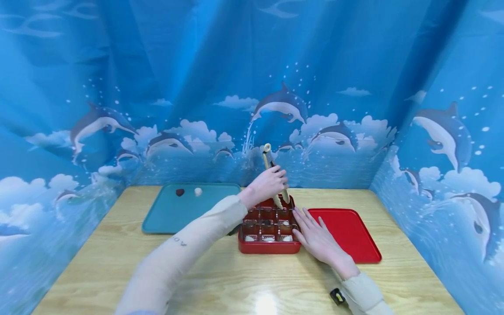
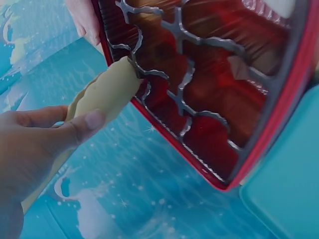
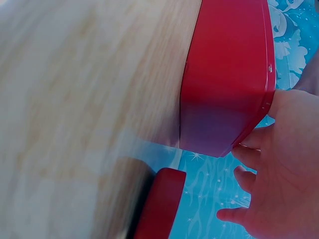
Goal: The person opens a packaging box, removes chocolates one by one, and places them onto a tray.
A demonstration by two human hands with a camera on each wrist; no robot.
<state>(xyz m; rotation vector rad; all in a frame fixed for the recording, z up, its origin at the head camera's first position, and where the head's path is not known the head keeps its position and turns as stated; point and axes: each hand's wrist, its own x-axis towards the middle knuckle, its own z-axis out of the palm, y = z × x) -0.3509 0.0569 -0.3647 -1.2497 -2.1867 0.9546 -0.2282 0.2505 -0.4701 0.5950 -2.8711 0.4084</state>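
Note:
My left hand [image 1: 267,186] grips a pair of cream tongs [image 1: 267,148], pointing down over the back right of a red box [image 1: 269,248]. In the left wrist view, the thumb and fingers pinch the tongs [image 2: 107,92], whose end reaches the box's divided insert [image 2: 199,112]. Whether anything sits between the tong tips is hidden. White pieces [image 1: 269,239] lie in the front compartments, and dark ones [image 1: 267,222] seem to lie in the middle row. My right hand [image 1: 316,238] touches the box's right side with fingers extended, also seen beside the red wall [image 3: 227,74].
A teal tray [image 1: 169,218] at left bears a dark piece [image 1: 180,192] and a white piece [image 1: 198,191]. To the right lies a red tray [image 1: 346,232], partly behind my right hand. A dolphin-print curtain [image 1: 220,87] surrounds the wooden table [image 1: 220,280].

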